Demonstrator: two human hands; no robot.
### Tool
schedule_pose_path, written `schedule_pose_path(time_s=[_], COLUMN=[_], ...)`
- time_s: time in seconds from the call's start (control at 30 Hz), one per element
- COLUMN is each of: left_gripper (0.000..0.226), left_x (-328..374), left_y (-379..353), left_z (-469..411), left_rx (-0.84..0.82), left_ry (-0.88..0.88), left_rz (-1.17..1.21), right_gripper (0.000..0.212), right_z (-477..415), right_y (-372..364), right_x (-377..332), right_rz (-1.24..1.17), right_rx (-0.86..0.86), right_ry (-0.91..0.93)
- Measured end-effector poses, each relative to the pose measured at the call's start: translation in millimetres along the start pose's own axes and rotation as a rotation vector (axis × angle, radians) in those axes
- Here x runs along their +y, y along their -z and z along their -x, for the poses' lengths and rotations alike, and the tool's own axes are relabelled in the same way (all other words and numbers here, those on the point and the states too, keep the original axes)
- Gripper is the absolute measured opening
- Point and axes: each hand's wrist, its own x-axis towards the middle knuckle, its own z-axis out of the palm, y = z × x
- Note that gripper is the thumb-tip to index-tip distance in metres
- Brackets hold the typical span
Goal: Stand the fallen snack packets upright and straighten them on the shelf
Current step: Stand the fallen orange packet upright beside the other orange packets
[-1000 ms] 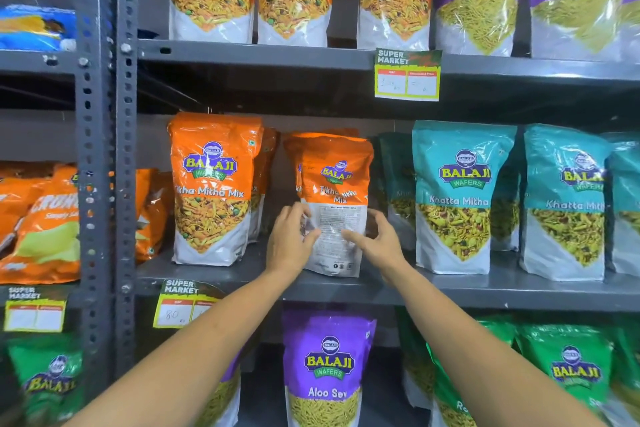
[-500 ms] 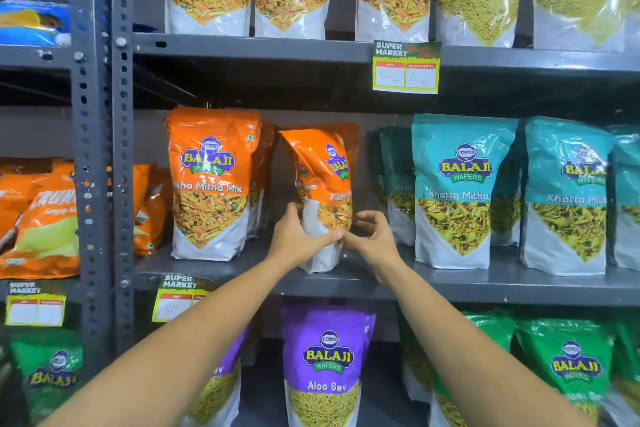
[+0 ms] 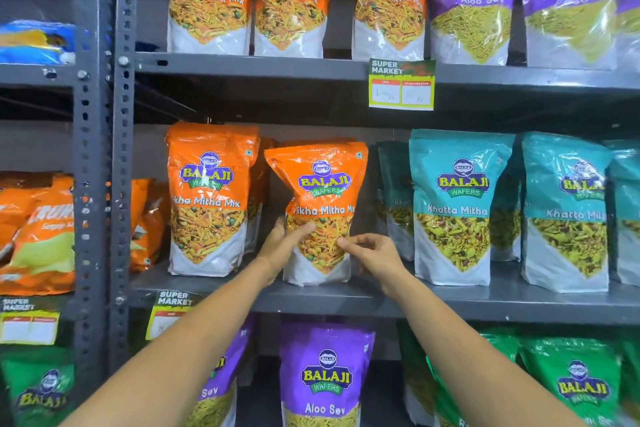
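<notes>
An orange Tikha Mitha Mix packet [image 3: 320,191] stands on the middle grey shelf [image 3: 381,298], front label facing me, leaning slightly left. My left hand [image 3: 282,246] grips its lower left side with the thumb across the front. My right hand [image 3: 372,255] pinches its lower right edge with thumb and fingers. A second orange packet [image 3: 207,198] stands upright to its left, with more orange packets behind. Teal Khatta Mitha packets [image 3: 457,208] stand upright to the right.
The top shelf holds orange packets [image 3: 207,0] and purple Aloo Sev packets [image 3: 474,3]. Below are purple [image 3: 325,378] and green packets [image 3: 575,388]. A perforated steel upright [image 3: 100,149] divides off the left bay with slumped orange bags [image 3: 38,229]. Price tags [image 3: 401,85] hang on shelf edges.
The held packet has turned from showing its back, through side-on, to facing front, and now stands on the shelf. Both hands stayed on its lower part.
</notes>
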Motion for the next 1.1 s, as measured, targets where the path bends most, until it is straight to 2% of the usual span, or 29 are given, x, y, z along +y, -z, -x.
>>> schedule_pose_path(time_s=[0.03, 0.07, 0.13, 0.2, 0.3, 0.37, 0.43, 0.53, 0.6, 0.67, 0.83, 0.97, 1.1], left_gripper=[0.084, 0.096, 0.103, 0.099, 0.093, 0.089, 0.088, 0.088, 0.091, 0.093, 0.091, 0.093, 0.095], left_x=[-1.6, -2.7, -3.5, -4.6, -6.0, -6.3, -6.7, -9.2, -9.4, -9.2, -11.8, -10.0, -12.5], left_y=[-2.6, -4.9, -9.1, -11.1, -10.6, -8.9, -5.9, -2.1, -0.4, 0.3, 3.6, 5.1, 7.2], left_z=[2.2, 3.1, 1.2, -0.2, -2.5, -3.7, -6.4, -9.3, -11.2, -13.1, -15.9, -17.7, -19.6], left_rx=[0.022, 0.057, 0.118, 0.129, 0.126, 0.104, 0.066, 0.009, -0.015, -0.036, -0.080, -0.108, -0.112], left_ry=[-0.034, -0.055, -0.062, -0.076, -0.077, -0.094, -0.098, -0.107, -0.105, -0.100, -0.099, -0.081, -0.081], left_rz=[-0.034, -0.097, -0.196, -0.204, -0.173, -0.169, -0.180, -0.157, -0.162, -0.166, -0.159, -0.156, -0.151], right_gripper=[0.037, 0.036, 0.038, 0.040, 0.035, 0.035, 0.041, 0.056, 0.065, 0.066, 0.054, 0.070, 0.048], right_z=[-0.3, -1.7, -8.2, -18.7, -36.8, -51.1, -66.2, -88.4, -101.1, -109.5, -116.6, -119.2, -119.4], right_y=[0.8, 2.2, 8.0, 12.0, -5.2, -28.1, -51.8, -73.8, -80.7, -82.3, -77.9, -77.4, -83.4], right_x=[-3.6, -9.2, -29.3, -59.7, -114.9, -145.4, -164.7, -177.5, -179.9, -180.6, -189.6, -202.2, -206.7], right_rz=[0.031, 0.065, 0.130, 0.322, 0.708, 0.903, 1.098, 1.289, 1.331, 1.280, 1.015, 0.965, 0.911], right_rx=[0.020, 0.083, 0.302, 0.453, 0.455, 0.322, 0.144, -0.016, -0.089, -0.165, -0.219, -0.223, -0.173], right_ry=[0.014, 0.055, 0.226, 0.490, 0.862, 0.988, 0.967, 0.724, 0.571, 0.482, 0.445, 0.339, 0.419])
